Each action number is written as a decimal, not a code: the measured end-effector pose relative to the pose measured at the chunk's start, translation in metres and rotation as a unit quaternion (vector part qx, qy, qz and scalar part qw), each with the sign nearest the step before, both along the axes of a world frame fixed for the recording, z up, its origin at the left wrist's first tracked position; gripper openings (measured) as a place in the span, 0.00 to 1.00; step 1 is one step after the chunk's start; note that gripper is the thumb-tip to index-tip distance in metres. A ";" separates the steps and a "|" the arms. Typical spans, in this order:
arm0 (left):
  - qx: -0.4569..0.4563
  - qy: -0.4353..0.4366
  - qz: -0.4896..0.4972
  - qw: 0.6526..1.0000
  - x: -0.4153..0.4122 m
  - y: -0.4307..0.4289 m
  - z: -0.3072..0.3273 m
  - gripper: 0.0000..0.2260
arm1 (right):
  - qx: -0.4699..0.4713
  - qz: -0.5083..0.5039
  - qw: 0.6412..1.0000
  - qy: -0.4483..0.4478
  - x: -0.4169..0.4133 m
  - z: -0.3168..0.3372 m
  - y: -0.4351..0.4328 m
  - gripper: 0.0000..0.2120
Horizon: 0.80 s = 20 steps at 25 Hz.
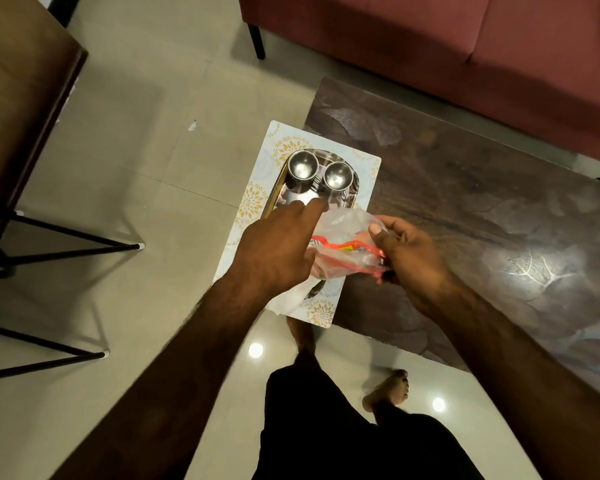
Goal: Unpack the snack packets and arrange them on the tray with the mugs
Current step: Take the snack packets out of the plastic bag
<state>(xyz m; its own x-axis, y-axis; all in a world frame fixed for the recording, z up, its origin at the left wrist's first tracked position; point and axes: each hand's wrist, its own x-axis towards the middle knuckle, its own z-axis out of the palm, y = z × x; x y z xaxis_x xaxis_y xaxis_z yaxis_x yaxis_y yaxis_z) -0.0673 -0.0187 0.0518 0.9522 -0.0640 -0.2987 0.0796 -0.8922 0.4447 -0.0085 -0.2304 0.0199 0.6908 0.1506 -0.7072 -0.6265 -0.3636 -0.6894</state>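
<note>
A steel tray (278, 188) lies on a white floral placemat (253, 202) at the left end of a dark table. Two steel mugs, the left mug (302, 166) and the right mug (338, 176), stand side by side at the tray's far end. My right hand (406, 252) is shut on a clear plastic bag (347, 225) with red-orange snack packets (347, 249) inside, held over the tray's near part. My left hand (279, 249) hovers above the tray beside the bag, forefinger stretched toward the mugs; whether it pinches the bag is hidden.
The dark wooden table (482, 220) stretches right. A maroon sofa (447, 57) stands behind it. A brown chair with black legs (25, 133) is on the left over a beige tiled floor. My bare feet (388, 389) stand by the table's near edge.
</note>
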 end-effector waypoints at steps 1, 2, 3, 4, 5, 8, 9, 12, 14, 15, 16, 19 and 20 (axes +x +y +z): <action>-0.042 -0.022 0.030 0.998 0.002 -0.001 -0.001 0.22 | 0.007 0.004 1.000 0.003 0.001 0.001 0.001 0.13; -0.096 -0.037 0.054 0.993 0.003 -0.001 -0.002 0.17 | 0.012 0.006 1.000 0.003 0.003 0.002 0.000 0.13; -0.153 -0.039 0.072 0.985 0.003 0.001 -0.001 0.14 | 0.012 0.005 1.000 -0.002 0.004 0.004 -0.001 0.13; -0.207 -0.038 0.083 0.974 0.003 0.004 0.001 0.12 | 0.009 0.005 1.000 -0.010 0.007 0.005 -0.002 0.13; -0.252 -0.049 0.087 0.962 0.001 0.008 0.003 0.11 | 0.004 0.006 1.000 -0.019 0.011 0.008 -0.003 0.14; -0.218 -0.087 0.050 0.971 -0.001 0.019 0.011 0.12 | -0.016 0.019 0.999 -0.036 0.019 0.016 -0.006 0.19; -0.153 -0.076 0.031 0.985 0.000 0.019 0.013 0.14 | -0.012 0.024 0.999 -0.033 0.021 0.018 -0.007 0.24; -0.017 -0.058 0.029 0.998 0.000 0.009 0.017 0.18 | 0.054 0.019 0.998 0.007 0.021 0.027 -0.011 0.38; -0.028 -0.086 0.059 0.994 0.000 0.001 0.019 0.19 | 0.084 0.021 0.996 0.012 0.019 0.027 -0.015 0.44; -0.043 -0.089 0.066 0.993 -0.001 -0.002 0.018 0.20 | 0.086 0.023 0.996 0.001 0.018 0.027 -0.017 0.45; -0.049 -0.083 0.067 0.993 -0.001 -0.004 0.016 0.23 | 0.082 0.027 0.996 -0.018 0.016 0.026 -0.017 0.44; -0.014 -0.044 0.063 0.997 -0.001 -0.002 0.010 0.35 | 0.012 0.033 0.995 -0.098 0.014 0.030 -0.013 0.45; -0.001 -0.036 0.070 0.997 -0.001 0.000 0.009 0.36 | -0.013 0.021 0.993 -0.118 0.014 0.032 -0.013 0.45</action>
